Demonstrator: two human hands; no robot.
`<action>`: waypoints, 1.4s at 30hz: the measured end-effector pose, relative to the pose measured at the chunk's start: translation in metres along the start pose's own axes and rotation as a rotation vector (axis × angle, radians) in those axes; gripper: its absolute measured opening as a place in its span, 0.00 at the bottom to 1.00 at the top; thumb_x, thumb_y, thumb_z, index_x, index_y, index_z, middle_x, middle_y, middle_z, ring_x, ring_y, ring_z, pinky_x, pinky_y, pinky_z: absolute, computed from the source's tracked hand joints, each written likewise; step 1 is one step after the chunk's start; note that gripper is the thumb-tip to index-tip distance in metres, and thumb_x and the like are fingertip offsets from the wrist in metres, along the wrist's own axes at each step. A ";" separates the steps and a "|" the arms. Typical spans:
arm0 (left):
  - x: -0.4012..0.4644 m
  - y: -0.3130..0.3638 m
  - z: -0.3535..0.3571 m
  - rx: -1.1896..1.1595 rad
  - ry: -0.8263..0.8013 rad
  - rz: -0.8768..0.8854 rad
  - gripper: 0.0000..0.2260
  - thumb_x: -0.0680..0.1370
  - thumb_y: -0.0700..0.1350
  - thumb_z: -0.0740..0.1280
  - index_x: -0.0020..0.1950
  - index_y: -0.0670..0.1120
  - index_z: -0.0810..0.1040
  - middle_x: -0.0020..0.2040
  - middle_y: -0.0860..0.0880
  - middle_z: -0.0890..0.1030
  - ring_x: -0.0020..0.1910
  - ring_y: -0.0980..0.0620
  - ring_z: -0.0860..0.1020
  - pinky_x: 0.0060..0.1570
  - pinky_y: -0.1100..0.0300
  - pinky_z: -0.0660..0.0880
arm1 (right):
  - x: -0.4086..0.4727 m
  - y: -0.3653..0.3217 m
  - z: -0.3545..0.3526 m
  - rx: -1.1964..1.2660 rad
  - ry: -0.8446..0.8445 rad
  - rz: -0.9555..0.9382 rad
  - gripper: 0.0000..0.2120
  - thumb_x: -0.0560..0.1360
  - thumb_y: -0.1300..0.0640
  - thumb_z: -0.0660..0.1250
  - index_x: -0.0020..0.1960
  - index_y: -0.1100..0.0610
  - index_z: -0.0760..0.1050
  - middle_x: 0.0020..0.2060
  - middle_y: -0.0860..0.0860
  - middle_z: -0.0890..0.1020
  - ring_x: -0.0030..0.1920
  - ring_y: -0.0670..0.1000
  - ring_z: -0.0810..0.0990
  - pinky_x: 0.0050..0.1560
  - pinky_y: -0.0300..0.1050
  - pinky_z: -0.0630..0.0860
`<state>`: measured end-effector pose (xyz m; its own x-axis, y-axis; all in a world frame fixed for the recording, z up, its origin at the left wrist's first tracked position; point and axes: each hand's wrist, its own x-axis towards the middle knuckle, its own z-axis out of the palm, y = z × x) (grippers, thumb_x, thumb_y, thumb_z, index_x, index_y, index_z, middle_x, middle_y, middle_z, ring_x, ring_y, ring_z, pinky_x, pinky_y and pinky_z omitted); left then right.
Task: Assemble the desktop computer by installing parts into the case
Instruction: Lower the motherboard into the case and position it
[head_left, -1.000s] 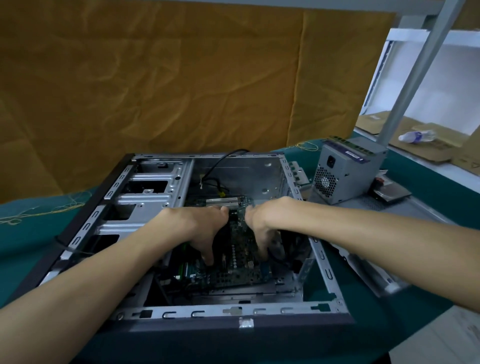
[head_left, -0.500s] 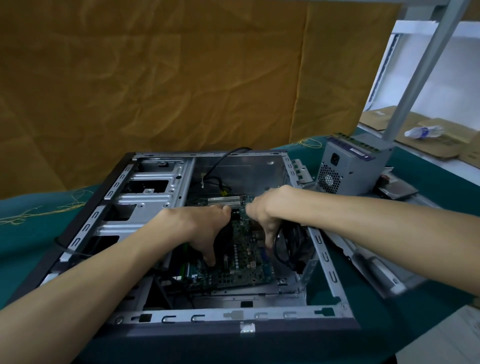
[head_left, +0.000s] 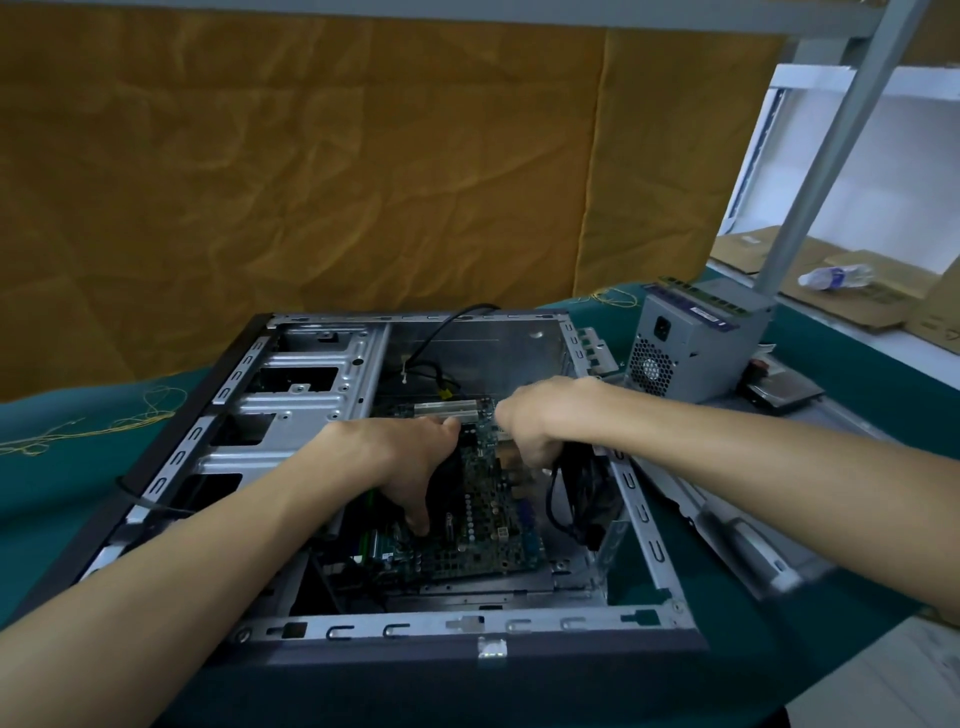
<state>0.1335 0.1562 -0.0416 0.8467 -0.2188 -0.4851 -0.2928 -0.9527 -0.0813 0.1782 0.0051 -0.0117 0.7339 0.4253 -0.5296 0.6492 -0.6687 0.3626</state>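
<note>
The open computer case (head_left: 467, 623) lies on its side on the teal cloth. A green motherboard (head_left: 483, 525) sits inside it, below the empty bay for the supply. My left hand (head_left: 410, 457) reaches down onto the board's left part, thumb spread toward the far edge, fingertips on the board. What lies under its palm is dark and hidden. My right hand (head_left: 530, 426) has curled fingers at the board's right edge, beside a black fan (head_left: 589, 483) with a looped cable (head_left: 553, 499) on the case's right wall.
A grey power supply (head_left: 685, 348) stands right of the case, with a hard drive (head_left: 784, 389) beside it. The case's side panel (head_left: 737, 540) lies along the right. Drive bays (head_left: 291, 410) fill the case's left half. Cardboard and a bottle (head_left: 831, 275) lie far right.
My right hand has drawn back toward the case's right wall and curled its fingers, uncovering the looped black cable. My left hand has stayed on the board.
</note>
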 end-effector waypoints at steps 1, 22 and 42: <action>0.000 0.000 -0.001 -0.001 -0.004 -0.002 0.60 0.67 0.56 0.82 0.83 0.43 0.42 0.82 0.46 0.58 0.78 0.45 0.63 0.73 0.52 0.68 | -0.004 0.002 0.001 0.042 0.037 -0.003 0.05 0.78 0.63 0.66 0.47 0.57 0.70 0.43 0.52 0.74 0.37 0.51 0.75 0.29 0.44 0.68; -0.006 0.004 -0.004 -0.019 0.026 0.034 0.53 0.68 0.52 0.82 0.81 0.43 0.51 0.77 0.45 0.68 0.73 0.46 0.70 0.69 0.53 0.71 | -0.037 0.045 -0.002 1.077 -0.070 -0.674 0.05 0.81 0.63 0.69 0.55 0.57 0.81 0.40 0.48 0.84 0.38 0.48 0.80 0.45 0.44 0.81; -0.001 0.003 0.001 0.004 0.009 0.009 0.51 0.67 0.54 0.82 0.78 0.41 0.53 0.75 0.44 0.67 0.72 0.43 0.71 0.68 0.50 0.73 | 0.029 0.005 0.009 0.269 -0.172 -0.286 0.08 0.76 0.58 0.73 0.52 0.61 0.86 0.37 0.49 0.82 0.41 0.50 0.78 0.39 0.42 0.74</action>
<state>0.1315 0.1536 -0.0418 0.8476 -0.2296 -0.4784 -0.3024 -0.9498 -0.0798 0.2010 0.0083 -0.0324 0.4726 0.5242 -0.7084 0.7297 -0.6835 -0.0188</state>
